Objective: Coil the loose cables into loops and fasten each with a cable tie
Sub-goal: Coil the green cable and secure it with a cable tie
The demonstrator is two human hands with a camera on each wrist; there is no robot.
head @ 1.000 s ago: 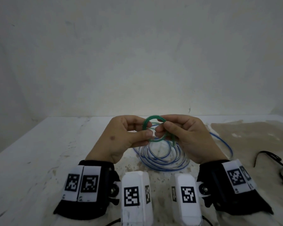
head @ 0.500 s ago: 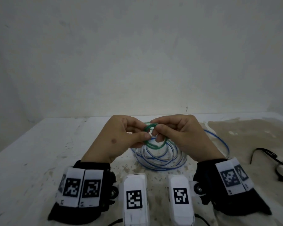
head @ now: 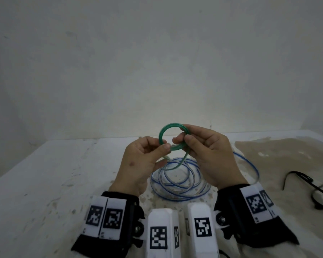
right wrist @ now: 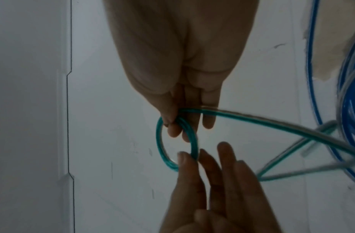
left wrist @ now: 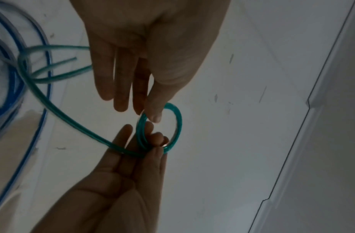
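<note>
A green cable (head: 161, 134) is wound into a small coil that I hold up between both hands above the table. My left hand (head: 165, 147) pinches the coil's lower left with thumb and forefinger. My right hand (head: 181, 142) pinches its right side, and the free tail (head: 185, 157) drops from there toward the table. In the left wrist view the left hand (left wrist: 150, 115) pinches the green cable (left wrist: 178, 123), and the tail crosses the right hand (left wrist: 152, 141). The right wrist view has the right hand (right wrist: 172, 123) gripping the green cable (right wrist: 159, 141) opposite the left hand (right wrist: 190, 157).
A blue and clear cable (head: 175, 197) lies in loose loops on the white table (head: 45, 174) under my hands, one strand swinging out right. Black cable ties (head: 304, 176) lie at the right on a brownish patch (head: 278, 155). A wall stands behind the table.
Both hands have lifted the green coil higher. It now stands upright above the knuckles, and the tail hangs lower from the right hand.
</note>
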